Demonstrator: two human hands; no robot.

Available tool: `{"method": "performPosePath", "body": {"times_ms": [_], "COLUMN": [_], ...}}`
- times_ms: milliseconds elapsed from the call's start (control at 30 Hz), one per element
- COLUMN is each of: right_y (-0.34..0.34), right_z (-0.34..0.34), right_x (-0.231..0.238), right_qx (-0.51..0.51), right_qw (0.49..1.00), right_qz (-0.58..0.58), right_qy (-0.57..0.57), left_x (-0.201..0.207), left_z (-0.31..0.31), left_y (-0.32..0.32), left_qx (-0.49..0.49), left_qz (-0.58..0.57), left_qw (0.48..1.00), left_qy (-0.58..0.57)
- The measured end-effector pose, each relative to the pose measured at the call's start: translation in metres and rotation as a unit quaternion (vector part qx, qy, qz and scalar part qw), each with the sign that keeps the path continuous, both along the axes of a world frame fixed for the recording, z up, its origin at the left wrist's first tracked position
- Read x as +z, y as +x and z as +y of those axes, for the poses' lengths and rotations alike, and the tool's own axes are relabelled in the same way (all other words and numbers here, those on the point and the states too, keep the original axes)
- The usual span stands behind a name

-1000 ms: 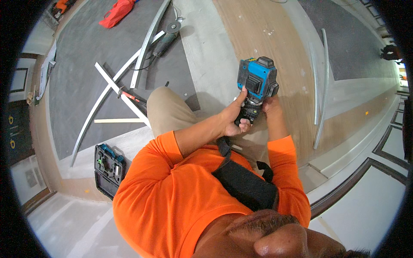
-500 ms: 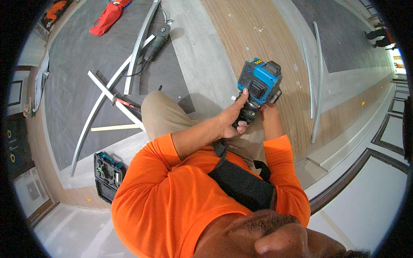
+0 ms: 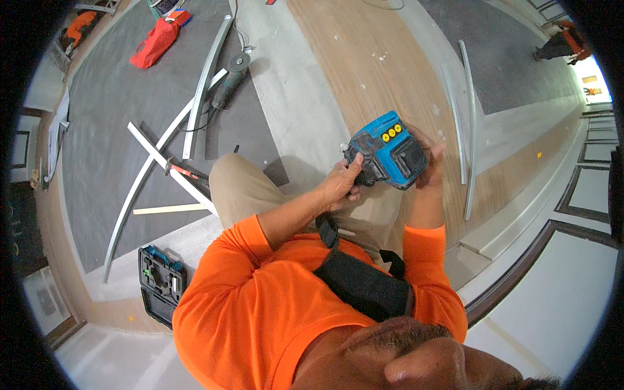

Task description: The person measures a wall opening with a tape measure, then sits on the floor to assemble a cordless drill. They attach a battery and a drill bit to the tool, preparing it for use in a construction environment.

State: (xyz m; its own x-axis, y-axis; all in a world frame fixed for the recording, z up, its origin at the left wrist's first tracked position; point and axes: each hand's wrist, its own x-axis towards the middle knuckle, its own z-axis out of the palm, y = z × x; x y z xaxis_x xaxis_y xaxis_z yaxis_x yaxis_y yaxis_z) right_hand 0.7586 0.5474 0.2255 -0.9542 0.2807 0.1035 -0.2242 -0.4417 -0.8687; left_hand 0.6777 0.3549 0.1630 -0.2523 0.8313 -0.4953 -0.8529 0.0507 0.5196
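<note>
A blue and black laser level (image 3: 393, 153) with yellow buttons is held above my knees, tilted, with its buttoned face up. My left hand (image 3: 340, 184) is closed around the black part on its left side, thumb on top. Against the opposite side, my right hand (image 3: 429, 155) grips the body; its fingers are partly hidden behind the level and slightly blurred.
An angle grinder (image 3: 231, 81) lies by crossed metal channels (image 3: 144, 175) and a red-handled tool (image 3: 183, 171) on the left. An open black case (image 3: 160, 283) sits beside me; a red bag (image 3: 155, 44) lies farther off. Metal strips (image 3: 470, 130) lie right; people are in the distance.
The laser level has been turned so its yellow buttons face up, and it sits slightly lower. My right hand has moved from beneath it up to its right side.
</note>
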Motion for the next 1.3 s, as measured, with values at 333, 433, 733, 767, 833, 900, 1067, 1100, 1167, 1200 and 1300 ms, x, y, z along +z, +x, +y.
{"method": "performPosePath", "body": {"times_ms": [333,433,733,767,833,900,1067,1100,1167,1200,1300], "right_y": [0.034,0.035,0.017,0.018,0.017,0.015,0.028,0.031,0.041,0.045,0.061], "right_z": [0.004,0.024,0.101,0.113,0.125,0.135,0.157,0.160,0.169,0.171,0.170], "right_x": [0.030,0.025,-0.022,-0.036,-0.053,-0.070,-0.130,-0.147,-0.178,-0.193,-0.226], "right_qx": [-0.163,-0.300,-0.322,-0.322,-0.318,-0.310,-0.340,-0.338,-0.322,-0.315,-0.347], "right_qw": [0.901,0.835,0.830,0.835,0.840,0.838,0.785,0.779,0.773,0.769,0.763], "right_qz": [-0.222,-0.152,-0.228,-0.235,-0.247,-0.258,-0.316,-0.317,-0.343,-0.356,-0.374], "right_qy": [0.334,0.435,0.394,0.379,0.364,0.367,0.411,0.423,0.425,0.427,0.397], "left_x": [0.000,-0.008,-0.089,-0.096,-0.116,-0.140,-0.177,-0.180,-0.181,-0.175,-0.137], "left_z": [0.065,0.101,0.191,0.198,0.204,0.204,0.150,0.136,0.118,0.111,0.098], "left_y": [-0.009,-0.030,-0.050,-0.052,-0.054,-0.058,-0.067,-0.067,-0.064,-0.062,-0.053], "left_qx": [0.064,0.015,-0.075,-0.089,-0.099,-0.090,0.007,0.017,0.030,0.032,0.021], "left_qz": [0.233,0.283,0.141,0.132,0.148,0.195,-0.084,-0.115,-0.163,-0.179,-0.216], "left_qw": [0.970,0.959,0.987,0.987,0.984,0.968,0.993,0.991,0.986,0.983,0.976], "left_qy": [-0.034,-0.026,0.017,0.021,-0.027,-0.130,-0.081,-0.059,-0.021,-0.011,0.027]}}
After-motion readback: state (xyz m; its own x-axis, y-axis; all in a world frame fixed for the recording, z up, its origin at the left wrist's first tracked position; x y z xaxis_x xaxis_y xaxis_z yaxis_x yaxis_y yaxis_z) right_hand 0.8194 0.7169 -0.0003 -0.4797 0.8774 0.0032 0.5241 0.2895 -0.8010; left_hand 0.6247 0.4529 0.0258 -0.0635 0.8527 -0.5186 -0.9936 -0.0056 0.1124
